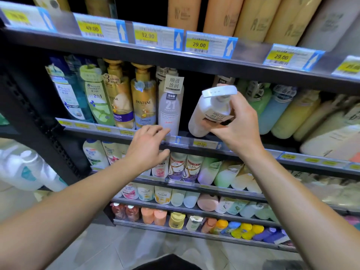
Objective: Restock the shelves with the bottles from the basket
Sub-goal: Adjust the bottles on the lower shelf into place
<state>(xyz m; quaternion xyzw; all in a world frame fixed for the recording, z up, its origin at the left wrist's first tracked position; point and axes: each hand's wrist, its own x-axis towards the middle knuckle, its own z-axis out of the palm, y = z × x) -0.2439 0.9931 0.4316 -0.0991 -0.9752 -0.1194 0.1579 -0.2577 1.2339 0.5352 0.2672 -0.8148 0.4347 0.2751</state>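
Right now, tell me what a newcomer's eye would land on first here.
The white pump bottle, tilted in the right hand at the gap on the second shelf. Next, the left hand, fingers spread at that shelf's edge below the matching white bottle.

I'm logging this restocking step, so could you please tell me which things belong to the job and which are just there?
Part of the job:
- white pump bottle with brown label, tilted, gripped by right hand
- left hand, open at the black metal shelf edge
- matching white "21" bottle, upright beside the gap

Just there:
- gold Pantene bottles
- yellow price tags
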